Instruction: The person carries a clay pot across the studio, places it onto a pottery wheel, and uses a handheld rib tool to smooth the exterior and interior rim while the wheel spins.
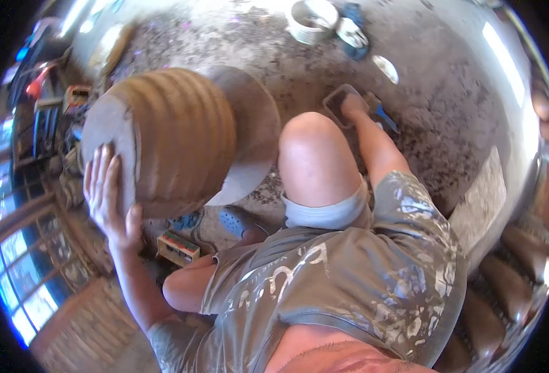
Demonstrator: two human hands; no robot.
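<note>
A large brown clay pot (181, 137) with ribbed walls stands against a flat grey disc (255, 118) on my left. My left hand (109, 193) lies on the pot's flat grey end, fingers stretched out and thumb at the edge. On the other side of my raised knee, my right arm reaches down to a clear rectangular tub (336, 105). My right hand (353, 107) is at the tub; its fingers are blurred and partly hidden. A blue-handled tool (386, 118) lies beside it.
A white bucket (311, 25) stands at the far side near dark blue items (353, 40). Closer in are a blue clog (234, 221) on my foot and a small box (178, 248). Several rounded brown forms (504, 280) line the right edge, near a pale slab (483, 196).
</note>
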